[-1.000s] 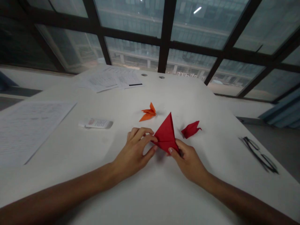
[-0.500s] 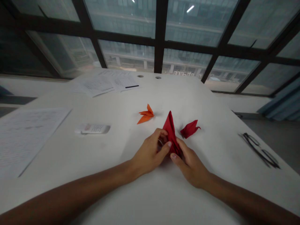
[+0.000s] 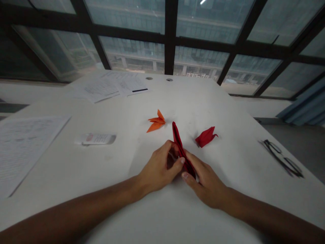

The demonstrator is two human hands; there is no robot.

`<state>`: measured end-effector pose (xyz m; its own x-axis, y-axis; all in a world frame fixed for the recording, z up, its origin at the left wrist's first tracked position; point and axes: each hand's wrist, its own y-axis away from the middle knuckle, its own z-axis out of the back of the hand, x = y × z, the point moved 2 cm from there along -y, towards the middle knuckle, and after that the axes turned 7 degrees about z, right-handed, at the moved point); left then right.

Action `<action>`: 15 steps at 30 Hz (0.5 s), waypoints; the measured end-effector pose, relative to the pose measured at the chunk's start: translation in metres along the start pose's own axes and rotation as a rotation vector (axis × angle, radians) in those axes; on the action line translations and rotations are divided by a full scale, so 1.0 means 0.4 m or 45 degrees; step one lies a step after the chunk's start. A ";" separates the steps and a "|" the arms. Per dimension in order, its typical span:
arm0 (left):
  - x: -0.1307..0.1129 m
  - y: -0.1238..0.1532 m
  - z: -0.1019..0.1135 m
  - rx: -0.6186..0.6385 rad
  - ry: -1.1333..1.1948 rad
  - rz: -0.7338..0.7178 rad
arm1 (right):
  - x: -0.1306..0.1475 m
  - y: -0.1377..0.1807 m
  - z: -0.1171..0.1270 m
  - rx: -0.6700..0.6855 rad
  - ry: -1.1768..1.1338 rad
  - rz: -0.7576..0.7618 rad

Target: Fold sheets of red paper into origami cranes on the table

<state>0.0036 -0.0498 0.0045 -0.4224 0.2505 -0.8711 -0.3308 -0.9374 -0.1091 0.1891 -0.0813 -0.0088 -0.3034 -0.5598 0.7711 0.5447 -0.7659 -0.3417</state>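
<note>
A folded piece of red origami paper (image 3: 179, 142) is held between my two hands above the white table (image 3: 142, 217), its narrow edge turned towards me. My left hand (image 3: 160, 166) pinches its left side with thumb and fingers. On the right side, my right hand (image 3: 205, 179) grips the lower part, the thumb near the bottom edge. Some fingers are hidden behind the paper. Just beyond lie an orange folded paper figure (image 3: 156, 122) and, to the right, a red folded paper figure (image 3: 206, 136) with a thin curved tip.
A white bottle-like container with printed text (image 3: 98, 139) lies on the left. Printed sheets rest at the left edge (image 3: 27, 145) and far back (image 3: 106, 86). Black-framed glasses (image 3: 281, 159) lie near the right edge. Windows with dark frames (image 3: 170, 40) stand behind the table.
The red paper has turned from showing a broad face to nearly edge-on, its top leaning left. Both hands still hold it. The view has shifted slightly.
</note>
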 end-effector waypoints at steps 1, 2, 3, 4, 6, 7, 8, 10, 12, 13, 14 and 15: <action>-0.001 0.001 0.000 0.005 -0.004 -0.017 | -0.001 0.002 -0.001 0.000 0.008 0.001; -0.001 0.003 0.000 0.008 -0.006 -0.032 | -0.002 0.004 -0.003 0.002 0.019 0.003; -0.001 0.004 0.000 0.011 -0.005 -0.042 | -0.003 0.006 -0.004 0.005 0.033 0.004; 0.000 0.006 0.000 0.010 0.000 -0.049 | -0.004 0.007 -0.005 0.009 0.047 0.006; 0.001 0.007 -0.001 -0.003 0.019 -0.055 | -0.004 0.010 -0.005 0.015 0.073 0.015; 0.003 0.006 -0.001 -0.013 0.032 -0.053 | -0.004 0.010 -0.005 0.016 0.084 0.018; 0.004 0.006 -0.002 -0.024 0.045 -0.046 | -0.003 0.011 -0.005 0.015 0.095 0.017; 0.006 0.004 -0.003 -0.049 0.064 -0.020 | -0.002 0.012 -0.003 -0.007 0.127 0.000; 0.006 0.003 -0.003 -0.062 0.062 -0.009 | 0.000 0.013 0.000 -0.062 0.190 -0.036; 0.005 0.004 -0.004 -0.059 0.045 -0.017 | 0.000 0.013 0.002 -0.103 0.233 -0.053; 0.003 0.005 -0.004 -0.048 0.017 -0.037 | 0.001 0.013 0.005 -0.149 0.279 -0.065; 0.000 0.007 -0.005 -0.031 -0.020 -0.067 | 0.001 0.012 0.008 -0.193 0.325 -0.072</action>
<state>0.0042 -0.0528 0.0034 -0.4181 0.3028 -0.8565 -0.3322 -0.9285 -0.1661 0.1943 -0.0841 -0.0084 -0.5274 -0.5614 0.6377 0.4038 -0.8260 -0.3932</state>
